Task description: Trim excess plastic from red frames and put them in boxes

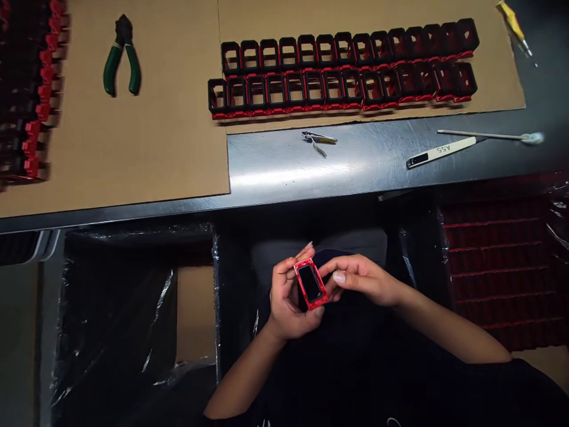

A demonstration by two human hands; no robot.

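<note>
Small rectangular red plastic frame with a dark middle [317, 300]: held tilted in the air, off the scratched grey metal bench [275, 172], in front of its front edge. Gripped in the left hand [287, 305], thumb at the near corner, fingers curled round the left and far sides. Met on its right side by the right hand [362, 279], thumb and forefinger close together there; impossible to tell whether pinching the frame or only resting against it.

Judged to be partway through handling this single piece. Lined up near the front edge of the brown cardboard sheeting [178, 142], two long rows of black square-mouthed plastic holders with red bases [326, 74]. Massed at the left end of the bench, more red-and-black plastic pieces [33, 142]. Packed below the bench's front edge, towards the right, layers of dark red-and-black parts [498, 284]. Probably well into a batch, but hard to say which count as done and which as left.

Lying apart from both hands: black-headed pliers with green handles [114, 65] on the sheeting; silver metal clippers [316, 138] between its front edge and the bench's; farther right, white flat-handled tool marked A55 [444, 151] and thin pale stick with a whitish tip [489, 135]; by the sheeting's right edge, yellow-handled tool [512, 24]
</note>
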